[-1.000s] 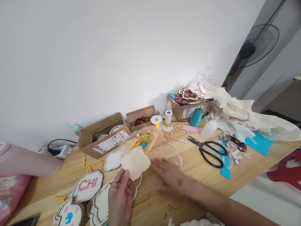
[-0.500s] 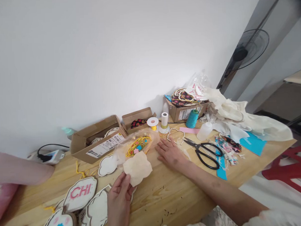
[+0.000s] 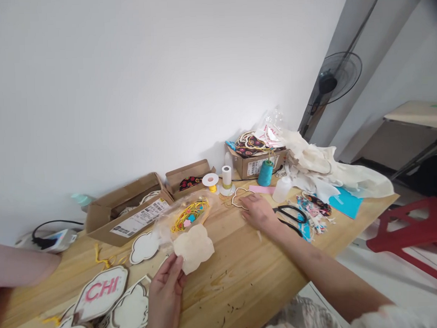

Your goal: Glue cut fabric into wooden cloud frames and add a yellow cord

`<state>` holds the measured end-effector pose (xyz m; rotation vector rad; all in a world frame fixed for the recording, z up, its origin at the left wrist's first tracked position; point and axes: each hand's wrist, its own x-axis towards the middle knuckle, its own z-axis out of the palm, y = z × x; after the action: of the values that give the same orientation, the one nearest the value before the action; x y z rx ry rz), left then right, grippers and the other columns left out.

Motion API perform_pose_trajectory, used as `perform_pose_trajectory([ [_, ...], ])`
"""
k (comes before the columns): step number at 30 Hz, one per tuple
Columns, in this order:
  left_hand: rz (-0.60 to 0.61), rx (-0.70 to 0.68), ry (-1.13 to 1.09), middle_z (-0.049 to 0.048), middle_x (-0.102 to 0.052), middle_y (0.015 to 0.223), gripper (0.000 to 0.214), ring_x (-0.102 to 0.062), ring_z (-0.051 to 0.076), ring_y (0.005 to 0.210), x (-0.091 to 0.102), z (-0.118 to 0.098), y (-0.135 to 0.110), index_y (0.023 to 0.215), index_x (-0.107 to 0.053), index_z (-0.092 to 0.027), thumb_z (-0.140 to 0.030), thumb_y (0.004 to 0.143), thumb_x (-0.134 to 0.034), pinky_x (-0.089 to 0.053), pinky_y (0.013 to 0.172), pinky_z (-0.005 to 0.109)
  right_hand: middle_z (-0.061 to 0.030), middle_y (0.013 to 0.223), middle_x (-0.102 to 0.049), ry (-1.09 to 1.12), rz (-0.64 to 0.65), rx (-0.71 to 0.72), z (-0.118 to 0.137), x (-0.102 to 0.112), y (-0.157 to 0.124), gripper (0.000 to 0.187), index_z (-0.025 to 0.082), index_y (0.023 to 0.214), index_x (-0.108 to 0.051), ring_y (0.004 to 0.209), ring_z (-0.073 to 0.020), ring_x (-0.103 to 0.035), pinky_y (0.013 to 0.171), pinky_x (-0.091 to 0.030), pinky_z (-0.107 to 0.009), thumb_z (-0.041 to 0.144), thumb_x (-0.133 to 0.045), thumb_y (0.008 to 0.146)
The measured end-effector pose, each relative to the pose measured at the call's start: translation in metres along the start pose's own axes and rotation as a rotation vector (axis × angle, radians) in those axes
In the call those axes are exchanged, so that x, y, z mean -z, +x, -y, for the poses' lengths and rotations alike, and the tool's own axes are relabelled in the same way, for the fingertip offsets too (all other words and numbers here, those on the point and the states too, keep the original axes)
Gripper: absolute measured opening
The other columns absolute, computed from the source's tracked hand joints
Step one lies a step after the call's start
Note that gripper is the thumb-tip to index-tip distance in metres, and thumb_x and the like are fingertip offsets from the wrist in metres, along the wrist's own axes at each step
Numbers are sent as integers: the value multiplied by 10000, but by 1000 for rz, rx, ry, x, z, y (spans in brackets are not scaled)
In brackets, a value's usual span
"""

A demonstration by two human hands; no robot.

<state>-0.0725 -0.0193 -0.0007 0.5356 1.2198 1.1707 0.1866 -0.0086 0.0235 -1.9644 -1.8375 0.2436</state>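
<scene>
My left hand (image 3: 167, 288) pinches the edge of a cream cloud-shaped piece of fabric (image 3: 194, 248) between thumb and fingers, holding it above the table. Over by the spools, my right hand (image 3: 258, 211) reaches down with its fingers stretched out onto the right edge of a thin cloud-shaped frame (image 3: 237, 198); its fingertips are partly hidden. Black-handled scissors (image 3: 294, 214) lie just right of that hand, their blades covered by it. Behind the fabric piece rests a clear plastic bag (image 3: 177, 215) of yellow cords and small coloured shapes.
Cloud-shaped plaques, one lettered CHI (image 3: 101, 292), are piled at front left. Cardboard boxes (image 3: 134, 217) line the wall. A teal thread cone (image 3: 265, 173), a squeeze bottle (image 3: 282, 189), fabric scraps (image 3: 315, 213) and cream cloth (image 3: 344, 174) occupy the right side. A red stool (image 3: 407, 229) stands beyond the edge.
My right hand has moved from the bare tabletop right to the cloud-shaped frame and now covers the scissor blades. My left hand still holds the fabric piece. The view has shifted right.
</scene>
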Motion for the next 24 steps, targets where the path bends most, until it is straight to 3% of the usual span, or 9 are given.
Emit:
perform_pose_trajectory([
  [4,39,6,36,39,-711,831,298,-673,152,720,6,1,2,896,-629,-152,-122,613,-716,-554,611,199,-96,813,-681,85,-10,-13,-13,-12,40,197,147,849,-631,812,-227,-618,734,-446,-309,109,-514,696],
  [8,41,14,55,65,-712,865,392,-675,188,771,9,5,5,963,-626,-142,-168,589,-739,-558,653,235,-17,728,-668,248,-74,25,-36,-1,56,219,167,895,-621,687,-143,-615,649,-458,-239,162,-540,692],
  [12,55,45,38,73,-714,841,443,-673,214,787,2,3,1,977,-632,-134,-199,557,-758,-561,684,272,-47,836,-659,414,-224,33,-41,19,37,267,155,989,-566,773,-133,-616,658,-487,-240,295,-501,771],
  [14,41,58,9,62,-715,812,395,-676,204,758,-3,1,-2,919,-646,-136,-180,543,-759,-562,665,260,-41,803,-658,486,-282,58,-31,23,18,215,173,910,-585,749,-134,-618,654,-495,-249,322,-505,778],
  [16,6,55,-43,45,-716,775,315,-677,181,703,-7,-3,-5,843,-654,-142,-143,541,-746,-559,627,229,-18,732,-659,569,-315,171,-12,18,0,108,204,770,-610,690,-135,-613,649,-497,-258,295,-556,750],
  [20,-20,33,-118,35,-717,780,221,-669,138,655,-4,-6,-1,820,-656,-152,-80,611,-670,-543,565,177,-5,714,-670,458,-99,423,20,-13,-17,65,217,755,-632,689,-134,-610,653,-494,-249,201,-571,741],
  [22,-14,32,-124,38,-717,800,206,-668,132,666,0,-5,3,836,-655,-152,-59,654,-625,-545,564,180,-17,792,-683,365,30,498,20,-29,-14,104,209,834,-637,775,-144,-617,694,-496,-253,210,-576,750],
  [24,-6,39,-125,37,-716,807,198,-664,123,660,3,-4,5,842,-655,-150,-45,686,-590,-549,569,186,-52,989,-665,259,73,473,8,-38,-8,201,205,958,-625,954,-170,-593,832,-469,-303,280,-567,781],
])
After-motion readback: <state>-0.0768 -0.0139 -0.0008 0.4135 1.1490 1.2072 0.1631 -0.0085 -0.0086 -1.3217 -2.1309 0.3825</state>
